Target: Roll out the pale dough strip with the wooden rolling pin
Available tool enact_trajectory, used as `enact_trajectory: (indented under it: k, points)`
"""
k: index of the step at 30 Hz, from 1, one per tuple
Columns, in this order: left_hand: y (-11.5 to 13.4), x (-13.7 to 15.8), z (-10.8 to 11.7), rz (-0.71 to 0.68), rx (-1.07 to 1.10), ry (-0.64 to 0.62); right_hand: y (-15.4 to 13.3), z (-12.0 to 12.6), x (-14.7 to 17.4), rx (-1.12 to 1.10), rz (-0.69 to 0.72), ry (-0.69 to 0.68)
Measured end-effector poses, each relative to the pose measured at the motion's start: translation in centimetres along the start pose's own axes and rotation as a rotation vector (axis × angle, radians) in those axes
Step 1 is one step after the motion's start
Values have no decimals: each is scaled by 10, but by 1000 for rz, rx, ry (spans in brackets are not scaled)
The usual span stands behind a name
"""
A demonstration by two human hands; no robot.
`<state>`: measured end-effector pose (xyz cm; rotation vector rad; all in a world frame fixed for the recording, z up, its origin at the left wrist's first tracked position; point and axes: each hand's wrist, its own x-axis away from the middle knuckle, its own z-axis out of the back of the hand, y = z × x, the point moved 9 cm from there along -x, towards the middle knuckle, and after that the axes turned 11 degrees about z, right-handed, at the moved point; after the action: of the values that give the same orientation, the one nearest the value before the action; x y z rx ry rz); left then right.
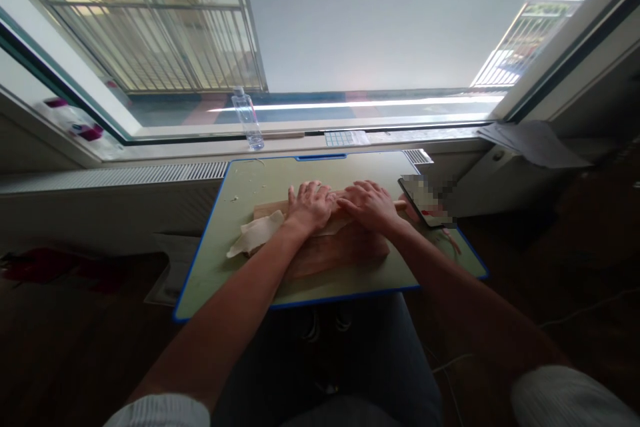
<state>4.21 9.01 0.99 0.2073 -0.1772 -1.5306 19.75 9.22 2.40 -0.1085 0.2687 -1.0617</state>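
Note:
My left hand [311, 205] and my right hand [369, 205] lie side by side over a rolling pin, fingers curled across its top. Only the right end of the rolling pin [401, 205] shows past my right hand; the rest is mostly hidden. Beneath is a wooden board [333, 253]. A pale sheet of dough [259, 232] hangs over the board's left side, close to my left wrist, and more of it runs under my hands. The board rests on a light green tabletop [215, 267] with a blue rim.
A phone [425, 203] lies to the right of the board. Dough crumbs [234, 199] dot the tabletop's left part. On the windowsill stand a clear bottle [247, 119] and a purple-capped bottle [77, 121]. Papers [533, 142] lie at the right.

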Motion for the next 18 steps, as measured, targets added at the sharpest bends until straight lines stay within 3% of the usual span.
enact_trajectory:
  k: [3, 5, 12, 18]
  points:
    - [-1, 13, 4, -36, -11, 14, -20, 8, 25, -14, 188, -25]
    - [-2, 18, 11, -42, -19, 24, -28, 15, 36, 16, 230, -15]
    - [-7, 31, 37, -30, -4, 53, -47, 24, 42, 73, 101, 57]
    - [-6, 33, 31, -61, -22, 31, -37, 13, 60, 44, -33, 16]
